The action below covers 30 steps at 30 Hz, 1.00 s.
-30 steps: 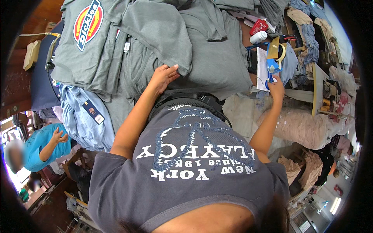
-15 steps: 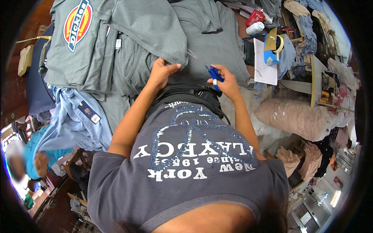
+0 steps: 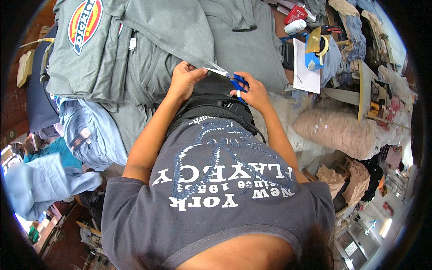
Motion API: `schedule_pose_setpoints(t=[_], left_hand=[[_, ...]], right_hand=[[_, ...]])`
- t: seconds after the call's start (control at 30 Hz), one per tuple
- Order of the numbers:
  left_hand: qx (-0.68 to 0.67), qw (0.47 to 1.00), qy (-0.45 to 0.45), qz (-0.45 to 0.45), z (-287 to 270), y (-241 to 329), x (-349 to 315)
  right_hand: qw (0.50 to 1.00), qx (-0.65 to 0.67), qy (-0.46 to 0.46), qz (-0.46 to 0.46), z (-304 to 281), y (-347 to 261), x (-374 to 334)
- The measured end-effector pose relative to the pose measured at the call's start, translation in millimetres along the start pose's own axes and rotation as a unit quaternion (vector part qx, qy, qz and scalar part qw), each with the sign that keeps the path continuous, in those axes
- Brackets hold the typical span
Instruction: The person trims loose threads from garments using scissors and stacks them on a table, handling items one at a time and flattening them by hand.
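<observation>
My left hand (image 3: 183,81) pinches the lower corner of a grey T-shirt (image 3: 175,27) that lies over other grey shirts in front of me. Blue-handled scissors (image 3: 236,83) are in my right hand (image 3: 255,93), fingers through the loops. Their blades are spread, with the tips beside my left fingertips at the shirt's edge. Whether a thread lies between the blades is too small to tell. Left of this shirt is another grey shirt (image 3: 63,67) with a coloured print on its front.
Light blue garments (image 3: 101,135) hang at the left, where a person in teal (image 3: 63,150) handles a light blue garment (image 3: 45,184). On the right are a notebook (image 3: 307,78), a blue tape dispenser (image 3: 312,60), a white bottle (image 3: 295,27) and a large beige bundle (image 3: 335,130).
My right hand has brought the scissors left to the shirt edge, and their blades are now spread. My left hand has risen slightly. At the left, the person's light blue garment has moved away from the pile.
</observation>
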<state>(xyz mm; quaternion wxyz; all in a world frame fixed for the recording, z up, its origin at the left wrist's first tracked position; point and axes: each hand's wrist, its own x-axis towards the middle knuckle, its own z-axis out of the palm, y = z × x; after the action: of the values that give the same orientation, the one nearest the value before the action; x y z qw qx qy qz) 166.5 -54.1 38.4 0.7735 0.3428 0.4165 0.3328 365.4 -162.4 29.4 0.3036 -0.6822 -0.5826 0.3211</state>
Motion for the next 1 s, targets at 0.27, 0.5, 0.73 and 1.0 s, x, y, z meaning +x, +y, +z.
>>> schedule_pose_setpoints(t=[0.27,0.5,0.73,1.0], left_hand=[[0.001,1.000,-0.005,0.008,2.1,-1.6,-1.4],[-0.038,0.999,0.007,-0.006,0.0,-4.1,1.3],[-0.065,0.998,-0.001,0.014,-4.4,-8.4,3.5],[-0.042,0.999,0.001,0.014,-4.9,-8.3,3.9]], right_hand=[[1.000,-0.002,-0.011,-0.011,-0.2,-11.6,8.0],[0.998,0.055,-0.013,-0.008,1.1,3.6,2.0],[0.999,-0.032,0.001,-0.005,1.4,-12.0,4.1],[0.999,-0.030,-0.017,-0.010,2.8,-24.5,18.3]])
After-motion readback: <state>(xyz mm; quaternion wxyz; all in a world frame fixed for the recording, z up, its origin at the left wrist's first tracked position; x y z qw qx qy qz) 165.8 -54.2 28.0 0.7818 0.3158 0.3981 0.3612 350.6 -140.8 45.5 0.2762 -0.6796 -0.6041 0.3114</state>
